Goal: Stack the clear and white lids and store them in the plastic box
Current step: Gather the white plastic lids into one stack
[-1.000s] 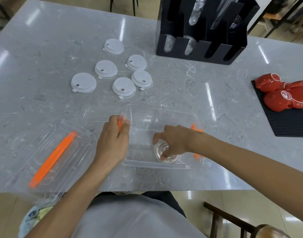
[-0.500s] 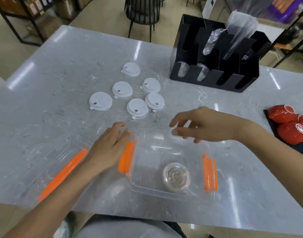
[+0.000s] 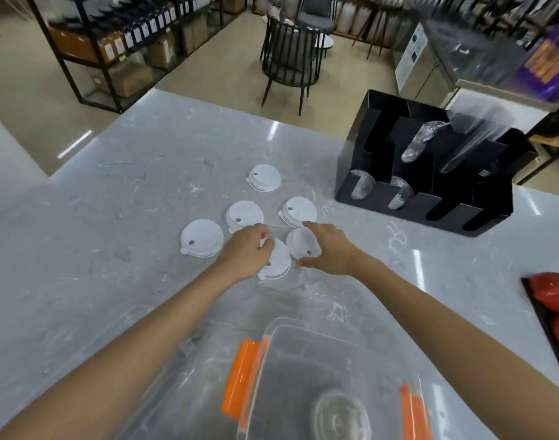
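Beyond the plastic box point(image 3: 319, 369), both hands are resting on white lids point(image 3: 202, 238): the left hand point(image 3: 248, 250) curling over one, the right hand point(image 3: 327, 249) lying open on another. Clear lids point(image 3: 340, 414) are sitting inside the box.

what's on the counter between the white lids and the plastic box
Head view: bare grey counter between the white lids and plastic box; only the person's forearms cross above it.

White lids point(image 3: 202, 238), grey marbled table point(image 3: 129, 201)
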